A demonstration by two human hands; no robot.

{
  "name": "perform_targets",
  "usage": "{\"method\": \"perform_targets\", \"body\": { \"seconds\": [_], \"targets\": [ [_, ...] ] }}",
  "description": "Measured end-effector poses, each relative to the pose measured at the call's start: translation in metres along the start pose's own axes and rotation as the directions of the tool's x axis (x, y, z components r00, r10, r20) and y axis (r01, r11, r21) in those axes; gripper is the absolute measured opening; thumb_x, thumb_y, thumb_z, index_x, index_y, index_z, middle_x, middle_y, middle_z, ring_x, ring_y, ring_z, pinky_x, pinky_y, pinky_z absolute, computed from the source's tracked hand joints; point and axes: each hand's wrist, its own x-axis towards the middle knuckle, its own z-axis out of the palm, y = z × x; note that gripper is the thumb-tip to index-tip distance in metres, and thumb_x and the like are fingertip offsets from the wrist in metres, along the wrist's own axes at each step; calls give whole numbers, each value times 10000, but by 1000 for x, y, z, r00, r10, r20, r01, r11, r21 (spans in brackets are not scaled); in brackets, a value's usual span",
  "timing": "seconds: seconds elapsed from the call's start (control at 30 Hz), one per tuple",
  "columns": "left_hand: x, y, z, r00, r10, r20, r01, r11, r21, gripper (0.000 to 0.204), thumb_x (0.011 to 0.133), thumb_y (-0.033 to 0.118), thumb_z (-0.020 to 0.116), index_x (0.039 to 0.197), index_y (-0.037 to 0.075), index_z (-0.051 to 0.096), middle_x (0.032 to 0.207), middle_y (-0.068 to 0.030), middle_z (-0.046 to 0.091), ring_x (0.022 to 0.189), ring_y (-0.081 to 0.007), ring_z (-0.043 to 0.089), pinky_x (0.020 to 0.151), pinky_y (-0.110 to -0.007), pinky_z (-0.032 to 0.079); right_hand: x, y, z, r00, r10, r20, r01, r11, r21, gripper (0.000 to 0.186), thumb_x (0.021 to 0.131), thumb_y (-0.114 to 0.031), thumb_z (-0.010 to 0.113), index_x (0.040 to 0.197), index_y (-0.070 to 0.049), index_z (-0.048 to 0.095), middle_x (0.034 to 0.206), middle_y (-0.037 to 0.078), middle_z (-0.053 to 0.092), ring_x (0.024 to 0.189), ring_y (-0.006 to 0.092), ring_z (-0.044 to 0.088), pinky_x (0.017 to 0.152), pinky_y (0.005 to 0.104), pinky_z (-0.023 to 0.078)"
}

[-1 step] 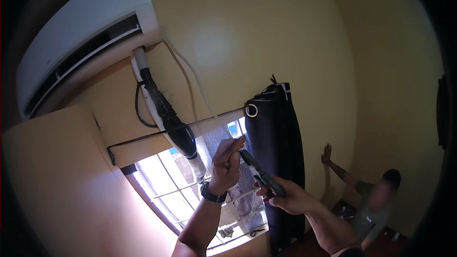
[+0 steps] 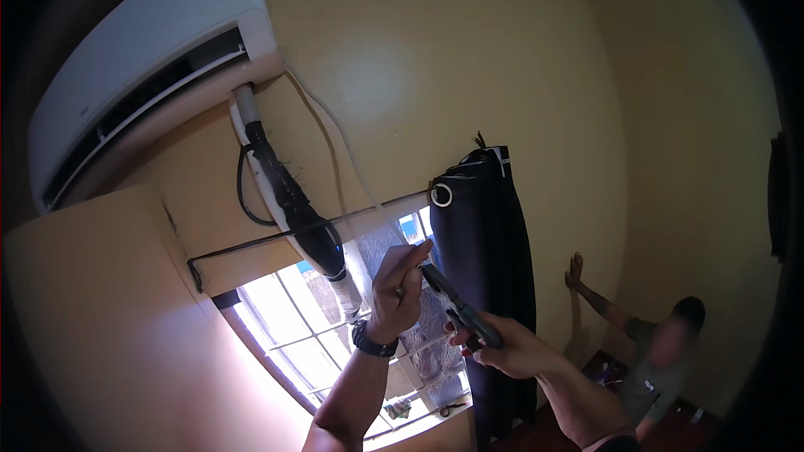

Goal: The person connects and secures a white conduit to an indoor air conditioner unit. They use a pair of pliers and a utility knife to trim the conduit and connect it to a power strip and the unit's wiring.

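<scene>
My right hand [image 2: 502,347] is wrapped round the handles of dark pliers [image 2: 446,286], which point up and to the left. Their jaws end right beside the fingertips of my left hand [image 2: 395,293], in front of the window. The left fingers are closed in a pinch; whatever is between them is too small to make out. Left of that hand, a pipe bundle wrapped in black tape [image 2: 289,192] slants down from a white wall-mounted air conditioner [image 2: 159,42] to the window. Its lower end has a pale wrapping [image 2: 346,295].
A thin curtain rod [image 2: 243,244] crosses above the barred window [image 2: 310,343]. A dark curtain [image 2: 486,259] hangs just right of my hands. A white cable [image 2: 335,121] runs down the wall. At the lower right, another person [image 2: 657,360] rests a hand on the wall.
</scene>
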Motion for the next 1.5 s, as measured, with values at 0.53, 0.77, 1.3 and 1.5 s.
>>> {"method": "perform_targets", "body": {
  "seconds": [0.53, 0.77, 1.3, 1.5],
  "targets": [
    [4, 7, -12, 987, 53, 152, -64, 996, 68, 218, 964, 21, 577, 1140, 15, 706, 953, -122, 655, 854, -257, 630, 764, -350, 497, -9, -10, -3, 998, -50, -37, 29, 905, -424, 178, 850, 27, 583, 1018, -32, 575, 954, 111, 604, 873, 213, 623, 781, 377, 490],
    [1, 23, 0, 933, -360, -22, 359, 933, -26, 213, 1050, 170, 564, 1031, 6, 698, 896, -80, 622, 800, -163, 579, 740, -304, 467, 13, 13, 4, 937, -299, -184, 57, 647, -761, 261, 827, 33, 619, 1064, -21, 526, 965, 181, 548, 909, 383, 622, 772, 448, 481],
    [1, 6, -28, 972, -231, -39, 227, 970, -86, 238, 1046, 228, 598, 1097, 33, 724, 947, -37, 602, 760, -109, 589, 678, -259, 485, 9, -15, 29, 993, 85, 76, -91, 993, 78, 437, 844, 166, 517, 1236, -20, 574, 1415, 194, 488, 1293, 290, 567, 1073, 426, 500],
    [3, 9, -32, 984, -170, -59, 165, 983, -84, 193, 1021, 181, 634, 1064, 14, 721, 948, -43, 595, 739, -103, 580, 630, -250, 472, 9, -13, 37, 992, 99, 77, -109, 984, 139, 459, 825, 146, 518, 1246, -17, 602, 1429, 166, 520, 1256, 232, 561, 997, 384, 499]
  ]
}}
